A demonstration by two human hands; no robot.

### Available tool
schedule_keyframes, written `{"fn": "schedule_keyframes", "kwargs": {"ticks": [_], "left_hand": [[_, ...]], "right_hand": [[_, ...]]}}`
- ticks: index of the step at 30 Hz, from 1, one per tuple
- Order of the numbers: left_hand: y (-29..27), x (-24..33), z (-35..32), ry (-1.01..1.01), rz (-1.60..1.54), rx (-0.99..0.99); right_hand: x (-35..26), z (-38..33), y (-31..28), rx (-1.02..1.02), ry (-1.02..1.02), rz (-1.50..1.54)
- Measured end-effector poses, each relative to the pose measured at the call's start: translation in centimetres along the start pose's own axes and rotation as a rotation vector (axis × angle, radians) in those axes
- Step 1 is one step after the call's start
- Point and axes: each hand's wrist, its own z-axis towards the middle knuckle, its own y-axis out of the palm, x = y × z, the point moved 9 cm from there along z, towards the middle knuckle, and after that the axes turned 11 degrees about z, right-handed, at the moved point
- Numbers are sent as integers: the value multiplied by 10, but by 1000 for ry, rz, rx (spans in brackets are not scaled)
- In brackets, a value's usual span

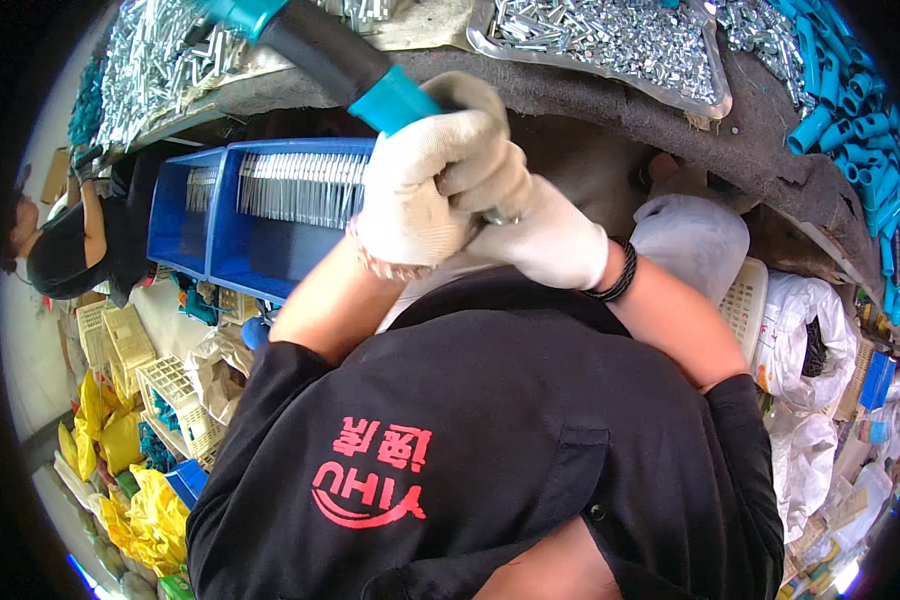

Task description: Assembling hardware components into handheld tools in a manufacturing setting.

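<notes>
In the head view, both forearms rise from the sides of a dark shirt [530, 420] and slant inward, so that the gloved hands meet ahead of the torso, close together and overlapping. The left hand [410, 195] is bent at the wrist with its fingers curled into a fist, drawn tight about the near end of a teal-and-black handle [328, 55]. The right hand [545, 235] comes in from the other side, its wrist fairly straight behind a black bracelet [622, 272]; its fingers merge with those of the left, and how far they are closed, or on what, I cannot tell. A small shiny metal piece [502, 216] shows between the gloves. The handle tilts up and to the left, its far part passing across the bench edge in the picture and running out at the top. That edge, draped with grey cloth [610, 95], curves just beyond the hands, with the raised rim of a metal tray [722, 100] behind it. Under the cloth a dark gap opens ahead of the right hand, bounded on the right by a pale trouser knee [692, 240]. On the left, a blue bin [215, 225] with metal rods [300, 182] stands near the left forearm, its walls limiting that side, while teal tubes [870, 150] heap at the far right, well apart from both hands
</notes>
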Motion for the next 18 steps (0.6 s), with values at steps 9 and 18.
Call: {"fn": "schedule_keyframes", "kwargs": {"ticks": [9, 18], "left_hand": [[-15, 6, 21, 198, 166, 588], [34, 16, 28, -105, 118, 31]], "right_hand": [[-53, 2, -64, 724, -180, -977], [-36, -18, -36, 243, 33, 192]]}}
